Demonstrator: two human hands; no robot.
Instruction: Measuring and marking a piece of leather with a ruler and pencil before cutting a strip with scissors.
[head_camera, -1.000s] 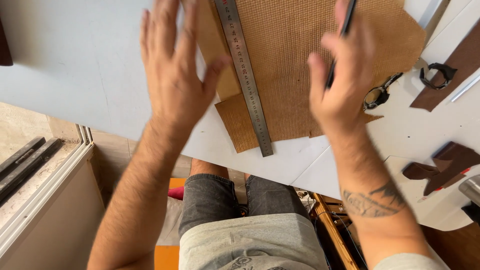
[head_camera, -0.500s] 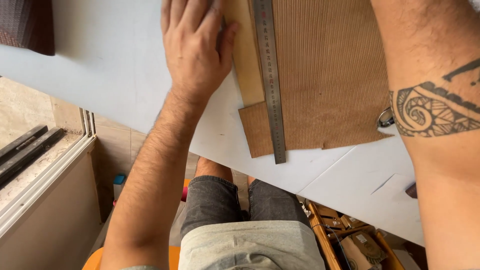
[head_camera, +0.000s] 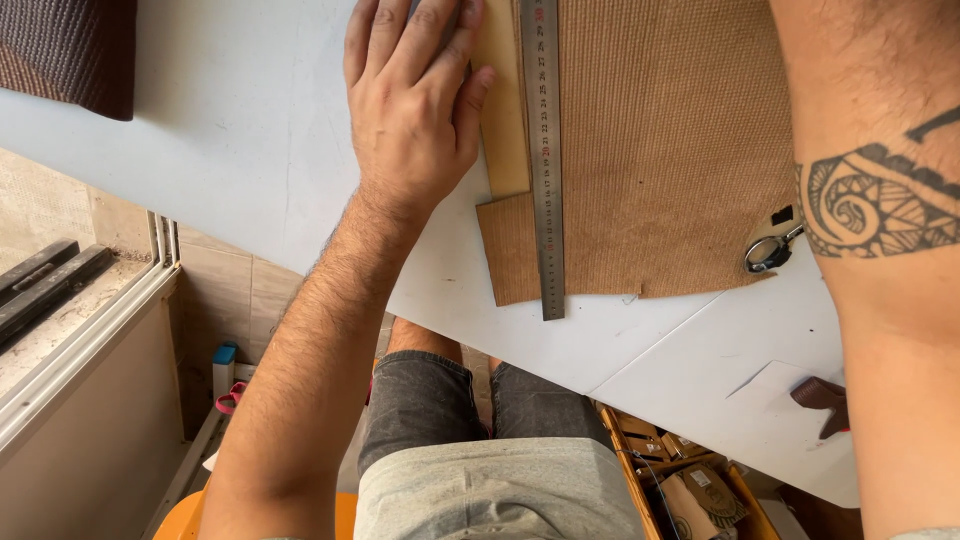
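A white table (head_camera: 250, 130) filled most of the view, its near edge running down toward the right, with the person's grey shorts and shirt showing below it. On the far right part of the table lay a large brown woven sheet (head_camera: 660, 150), ribbed in fine lines, its near edge ragged and reaching toward the table's near side. The right forearm (head_camera: 880, 300), tattooed with a dark band, crossed the right edge of the view over the sheet; the right hand itself was out of frame, so I could not tell whether it was open or holding anything. The left hand (head_camera: 415, 110) lay flat and open on the table, fingers together and stretched away from the person, gripping nothing; its thumb side pressed against a pale tan strip (head_camera: 503, 110) that lay along the left edge of the woven sheet. Just right of that strip a long steel ruler (head_camera: 545, 160) lay on the sheet, running from far to near, its near end sticking out past the sheet onto the bare table. In the far left corner sat a dark brown woven piece (head_camera: 70, 50). Near the right forearm, at the sheet's near right corner, a small metal ring clip (head_camera: 768, 252) rested, and nearer still a small dark brown offcut (head_camera: 822, 395) lay on the table
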